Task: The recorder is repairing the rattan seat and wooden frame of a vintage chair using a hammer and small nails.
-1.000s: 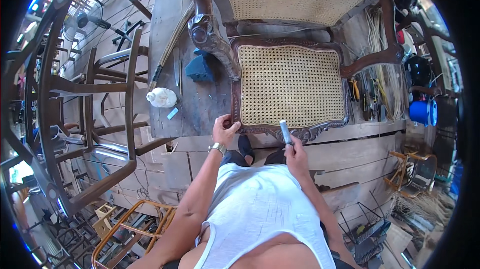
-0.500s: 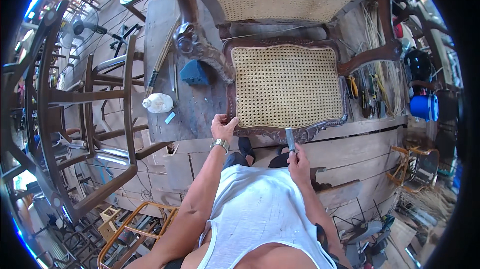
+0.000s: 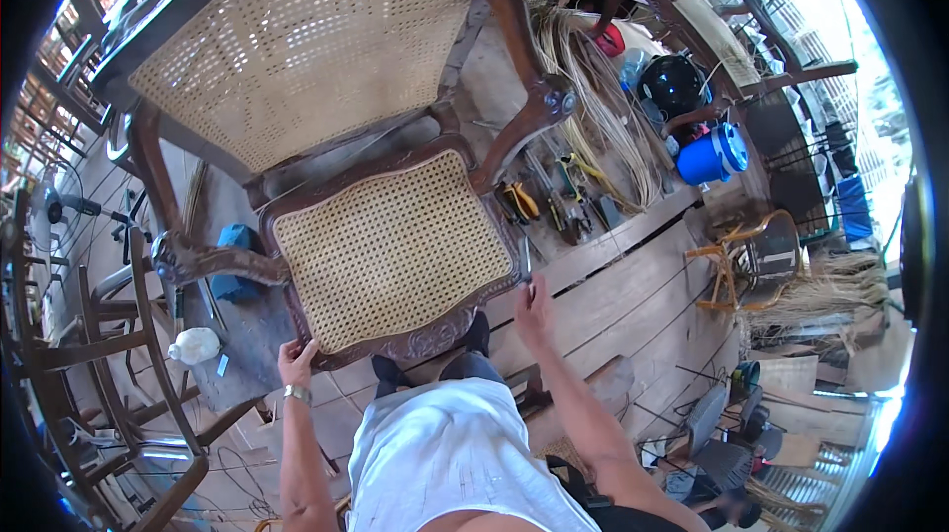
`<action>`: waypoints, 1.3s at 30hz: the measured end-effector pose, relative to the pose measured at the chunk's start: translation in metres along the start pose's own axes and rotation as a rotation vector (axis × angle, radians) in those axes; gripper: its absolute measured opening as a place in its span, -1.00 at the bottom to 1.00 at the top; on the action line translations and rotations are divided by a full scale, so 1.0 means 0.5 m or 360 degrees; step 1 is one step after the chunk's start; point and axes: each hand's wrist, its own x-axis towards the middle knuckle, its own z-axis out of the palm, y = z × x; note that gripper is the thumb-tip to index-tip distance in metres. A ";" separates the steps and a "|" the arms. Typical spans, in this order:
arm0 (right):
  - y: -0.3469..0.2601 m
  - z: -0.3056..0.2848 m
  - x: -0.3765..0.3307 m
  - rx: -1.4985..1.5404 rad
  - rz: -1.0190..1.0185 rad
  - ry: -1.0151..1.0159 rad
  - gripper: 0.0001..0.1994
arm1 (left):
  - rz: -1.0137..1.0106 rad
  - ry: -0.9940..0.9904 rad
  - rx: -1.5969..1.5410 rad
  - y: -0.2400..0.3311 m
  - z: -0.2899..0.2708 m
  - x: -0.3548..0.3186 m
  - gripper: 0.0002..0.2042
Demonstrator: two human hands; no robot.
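A dark carved wooden armchair [image 3: 415, 339] with a woven cane seat [image 3: 390, 250] and cane back [image 3: 297, 43] stands on a wooden workbench [image 3: 633, 285] in front of me. My left hand [image 3: 295, 364], with a watch on its wrist, grips the front left corner of the seat frame. My right hand [image 3: 532, 300] holds a small slim metal tool [image 3: 526, 257] upright against the front right corner of the seat frame.
Pliers and other hand tools [image 3: 554, 201] lie on the bench right of the chair, beside a bundle of cane strands [image 3: 603, 117]. A blue bucket [image 3: 712, 154], a blue cloth [image 3: 232, 240] and a white bottle [image 3: 195, 345] are nearby. Bare chair frames [image 3: 109, 334] stand at left.
The view has swung, so the chair now sits tilted and closer. My left hand stays on the seat's front left corner; my right hand has moved out to its right corner with the tool.
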 end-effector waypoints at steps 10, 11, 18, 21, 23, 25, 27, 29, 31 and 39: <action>0.062 -0.101 0.535 -0.0746 -0.0802 0.0297 -0.63 | 0.0015 0.0476 0.0093 -0.050 0.013 -0.037 -0.51; 0.085 -0.106 0.572 -0.0859 -0.0914 0.0272 -0.62 | 0.0020 0.0523 0.0026 -0.059 0.032 -0.038 -0.54; 0.078 -0.074 0.535 -0.0776 -0.0972 -0.0017 -0.72 | 0.0043 0.0775 -0.0081 -0.077 0.052 -0.052 -0.54; 0.075 -0.055 0.521 -0.0880 -0.0982 0.0162 -0.71 | 0.0015 0.0814 -0.0009 -0.081 0.031 -0.054 -0.51; 0.053 -0.043 0.535 -0.0908 -0.0956 0.0314 -0.71 | -0.0035 0.0802 0.0028 -0.081 0.020 -0.065 -0.51; 0.058 -0.009 0.571 -0.1153 -0.0981 0.0137 -0.76 | -0.0065 0.0924 0.0246 -0.077 -0.013 -0.088 -0.54; 0.091 0.001 0.602 -0.1127 -0.0919 -0.0086 -0.82 | 0.0060 0.0982 0.0541 -0.045 0.048 -0.096 -0.59; 0.160 -0.023 0.644 -0.1084 -0.0817 -0.0094 -0.80 | 0.0020 0.1028 0.0527 0.028 0.152 -0.103 -0.61; 0.199 -0.030 0.676 -0.0906 -0.0731 -0.0048 -0.72 | 0.0089 0.1021 0.0332 0.033 0.168 -0.108 -0.67; 0.265 -0.054 0.806 -0.0435 -0.0729 -0.0241 -0.68 | 0.0132 0.1092 0.0084 -0.028 0.163 -0.114 -0.55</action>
